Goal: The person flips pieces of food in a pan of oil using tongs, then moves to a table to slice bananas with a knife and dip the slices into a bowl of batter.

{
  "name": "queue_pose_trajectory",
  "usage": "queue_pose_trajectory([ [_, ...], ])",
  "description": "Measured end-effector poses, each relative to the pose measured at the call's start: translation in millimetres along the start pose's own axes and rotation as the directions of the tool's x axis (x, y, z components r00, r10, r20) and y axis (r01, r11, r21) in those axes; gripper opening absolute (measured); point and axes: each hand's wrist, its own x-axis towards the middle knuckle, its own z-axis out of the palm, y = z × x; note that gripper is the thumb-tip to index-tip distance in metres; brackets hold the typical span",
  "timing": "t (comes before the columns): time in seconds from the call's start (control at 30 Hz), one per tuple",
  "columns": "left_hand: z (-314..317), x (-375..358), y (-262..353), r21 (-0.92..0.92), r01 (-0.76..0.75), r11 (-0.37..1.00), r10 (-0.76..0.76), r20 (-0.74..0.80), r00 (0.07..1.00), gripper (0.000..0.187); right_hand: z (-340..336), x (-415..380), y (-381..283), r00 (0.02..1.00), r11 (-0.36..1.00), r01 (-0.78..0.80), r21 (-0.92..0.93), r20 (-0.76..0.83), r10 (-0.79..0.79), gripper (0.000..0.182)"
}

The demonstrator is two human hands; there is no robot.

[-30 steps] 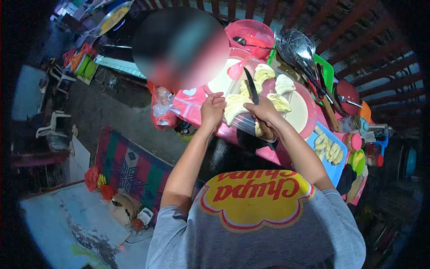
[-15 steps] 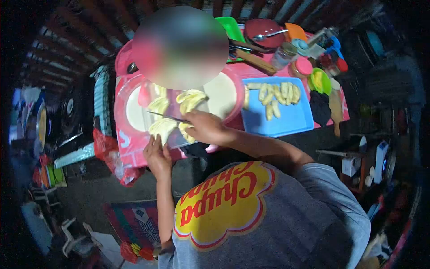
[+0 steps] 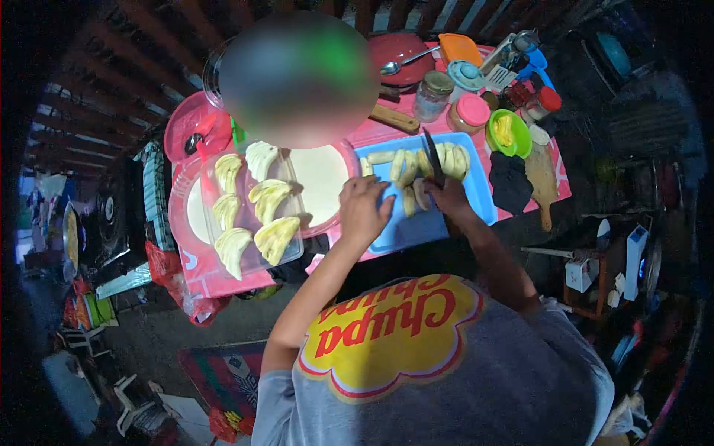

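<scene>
On the blue tray [image 3: 485, 195] lie several peeled bananas [image 3: 455, 160]. My right hand [image 3: 451, 199] is closed round a dark knife [image 3: 433, 156], its blade pointing up over the bananas; one banana lies by its fingers. My left hand [image 3: 364, 212] is at the tray's left edge, fingers spread, with nothing visible in it. Several fan-shaped sliced pieces [image 3: 277, 239] rest on a clear tray [image 3: 291, 257] to the left, which sits over a pink basin [image 3: 178, 215] and a second basin of pale batter [image 3: 318, 178].
At the back right are a glass jar [image 3: 433, 97], a pink-lidded jar [image 3: 470, 113], a green bowl [image 3: 522, 135], a dark cloth [image 3: 510, 183] and a wooden board [image 3: 541, 178]. A red plate [image 3: 405, 56] holds a spoon. Red plastic [image 3: 165, 267] hangs at the left.
Both hands have moved right, from the sliced pieces to the blue tray, the right with the knife. My left hand has left the front sliced piece. The view has shifted.
</scene>
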Motion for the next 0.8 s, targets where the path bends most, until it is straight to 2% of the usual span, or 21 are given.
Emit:
queue_pose_trajectory([
  [0.07, 40, 17, 1, 0.116, 0.015, 0.993, -0.020, 0.044, 0.999, 0.028, -6, -11, 11, 0.982, 0.988, 0.152, 0.008, -0.112, -0.150, 0.031],
  [0.1, 54, 25, 1, 0.114, 0.006, 0.993, -0.011, 0.042, 0.999, 0.028, -17, -12, 17, 0.997, 0.998, -0.054, -0.030, 0.059, 0.055, 0.031],
  [0.13, 66, 33, 3, 0.208, 0.028, 0.978, -0.053, 0.112, 0.992, 0.032, -25, -16, 31, 0.997, 0.998, -0.053, -0.029, 0.051, 0.055, 0.031],
  [0.17, 78, 40, 4, 0.302, 0.044, 0.952, -0.101, 0.177, 0.979, 0.036, -31, -20, 49, 0.999, 0.996, 0.027, -0.081, 0.048, -0.023, 0.027],
  [0.2, 87, 46, 6, 0.301, 0.040, 0.953, -0.097, 0.177, 0.979, 0.036, -37, -23, 63, 0.994, 0.985, 0.105, -0.134, 0.050, -0.099, 0.023],
  [0.27, 101, 56, 11, 0.497, 0.088, 0.863, -0.224, 0.222, 0.949, 0.044, -57, -33, 70, 0.995, 0.994, 0.084, -0.076, 0.051, -0.081, 0.023],
  [0.3, 100, 63, 20, 0.524, 0.119, 0.843, -0.289, 0.256, 0.922, 0.048, -66, -36, 74, 0.996, 0.998, 0.064, -0.019, 0.057, -0.062, 0.022],
  [0.33, 102, 67, 24, 0.529, 0.117, 0.841, -0.290, 0.258, 0.922, 0.048, -68, -32, 99, 0.996, 0.998, 0.062, -0.013, 0.058, -0.061, 0.022],
  [0.37, 104, 69, 28, 0.592, 0.118, 0.797, -0.336, 0.272, 0.902, 0.045, -64, -22, 139, 0.978, 0.971, 0.210, -0.116, 0.007, -0.210, 0.021],
  [0.4, 104, 72, 33, 0.652, 0.118, 0.749, -0.383, 0.280, 0.880, 0.043, -65, -18, 147, 0.932, 0.911, 0.345, -0.226, -0.028, -0.360, 0.020],
  [0.43, 95, 79, 43, 0.672, 0.071, 0.737, -0.447, 0.406, 0.797, 0.048, -66, -15, 155, 0.931, 0.911, 0.349, -0.220, -0.025, -0.363, 0.020],
  [0.47, 99, 79, 40, 0.677, 0.075, 0.732, -0.453, 0.400, 0.797, 0.048, -68, -10, 163, 0.920, 0.897, 0.373, -0.239, -0.033, -0.391, 0.020],
  [0.53, 107, 76, 27, 0.671, 0.066, 0.739, -0.420, 0.382, 0.823, 0.052, -77, -4, 137, 0.902, 0.878, 0.408, -0.251, -0.036, -0.430, 0.020],
  [0.57, 101, 74, 28, 0.677, 0.073, 0.732, -0.427, 0.373, 0.824, 0.052, -89, -10, 92, 0.958, 0.955, 0.285, -0.084, 0.000, -0.286, 0.019],
  [0.6, 90, 70, 32, 0.635, 0.125, 0.762, -0.430, 0.352, 0.831, 0.051, -93, -9, 65, 0.988, 0.988, 0.138, 0.077, 0.063, -0.142, 0.019],
  [0.63, 78, 69, 34, 0.589, 0.174, 0.789, -0.432, 0.331, 0.839, 0.051, -89, 3, 62, 0.986, 0.986, 0.145, 0.081, 0.069, -0.151, 0.019],
  [0.67, 64, 70, 31, 0.595, 0.180, 0.783, -0.439, 0.324, 0.838, 0.051, -82, 17, 63, 0.898, 0.894, 0.440, 0.083, -0.013, -0.440, 0.021],
  [0.7, 47, 68, 27, 0.184, 0.423, 0.888, -0.449, 0.552, 0.703, 0.050, -76, 27, 60, 0.722, 0.720, 0.691, 0.063, -0.090, -0.686, 0.025],
  [0.73, 36, 65, 22, -0.215, 0.660, 0.720, -0.318, 0.743, 0.589, 0.050, -79, 27, 39, 0.719, 0.715, 0.695, 0.072, -0.079, -0.691, 0.025],
  [0.77, 31, 53, 19, -0.452, 0.545, 0.706, -0.142, 0.664, 0.734, 0.049, -89, 21, 4, 0.833, 0.829, 0.496, 0.259, 0.130, -0.539, 0.028],
  [0.8, 20, 52, 22, -0.451, 0.547, 0.705, -0.158, 0.652, 0.741, 0.049, -96, 18, -22, 0.851, 0.895, 0.238, 0.376, 0.363, -0.379, 0.033],
])
